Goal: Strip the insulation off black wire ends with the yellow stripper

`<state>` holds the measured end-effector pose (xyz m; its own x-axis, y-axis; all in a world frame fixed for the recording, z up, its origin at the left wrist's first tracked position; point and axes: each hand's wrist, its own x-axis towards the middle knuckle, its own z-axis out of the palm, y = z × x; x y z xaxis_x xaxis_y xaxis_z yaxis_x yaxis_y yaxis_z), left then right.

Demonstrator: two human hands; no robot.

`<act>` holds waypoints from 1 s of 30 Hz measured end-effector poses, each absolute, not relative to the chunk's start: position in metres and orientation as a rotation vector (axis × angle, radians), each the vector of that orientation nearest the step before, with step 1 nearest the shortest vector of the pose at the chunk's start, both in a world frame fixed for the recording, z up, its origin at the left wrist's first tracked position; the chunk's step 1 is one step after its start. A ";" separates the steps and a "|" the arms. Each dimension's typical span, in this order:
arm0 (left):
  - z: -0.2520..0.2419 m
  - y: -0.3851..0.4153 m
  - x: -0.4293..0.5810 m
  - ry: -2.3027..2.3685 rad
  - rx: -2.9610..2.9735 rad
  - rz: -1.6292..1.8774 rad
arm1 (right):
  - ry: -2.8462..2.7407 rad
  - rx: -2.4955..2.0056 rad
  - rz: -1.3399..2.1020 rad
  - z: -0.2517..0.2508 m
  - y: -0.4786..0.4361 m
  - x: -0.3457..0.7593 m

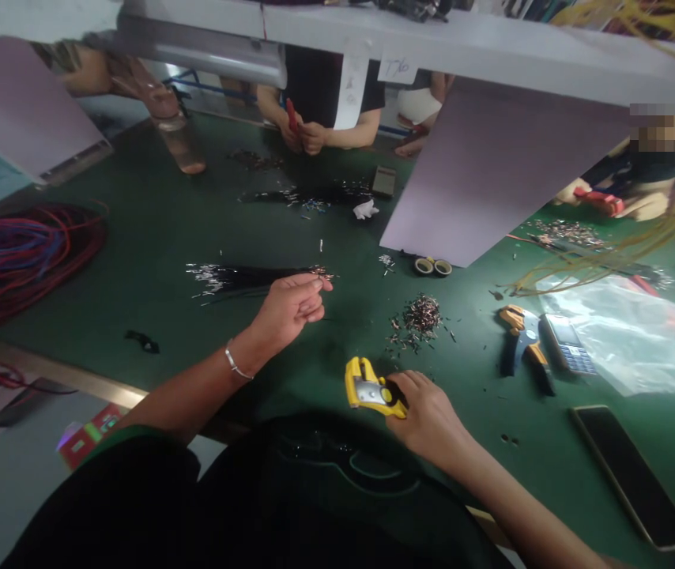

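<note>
My right hand [429,415] is wrapped round the handles of a yellow wire stripper [373,389], whose jaws face left above the table. At the right end of a bundle of black wires [248,276], my left hand [297,307] is closed, with thumb and forefinger pinched together. Whatever lies between those fingers is too small to make out. The bundle has silvery tips on the left and bare copper ends beside my fingertips. Beyond the stripper lies a heap of small cut insulation pieces [421,316].
An orange and black wire stripper [524,344], a keypad phone [570,344], a clear plastic bag [634,332] and a dark smartphone [634,474] lie at right. Coiled red and blue wires [23,245] fill the left. Two tape rolls [432,267] sit by a slanted panel [492,174]. Co-workers sit opposite.
</note>
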<state>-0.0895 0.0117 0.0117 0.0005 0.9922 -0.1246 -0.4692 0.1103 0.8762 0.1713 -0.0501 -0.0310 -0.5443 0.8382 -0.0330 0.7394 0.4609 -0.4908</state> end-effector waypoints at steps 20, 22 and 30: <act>0.004 0.015 -0.091 0.892 0.572 1.381 | -2.562 -0.993 0.880 -0.019 -0.034 0.146; 0.009 0.011 -0.087 0.915 0.595 1.379 | -2.328 -1.026 1.076 -0.020 -0.028 0.145; 0.020 -0.004 -0.070 0.942 0.740 1.353 | -1.599 -1.085 1.438 -0.022 0.000 0.119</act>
<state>-0.0703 -0.0036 0.0198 -0.0275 0.9913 -0.1284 -0.4645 0.1010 0.8798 0.1188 0.0000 -0.0223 -0.3901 0.9205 -0.0246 0.1217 0.0250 -0.9922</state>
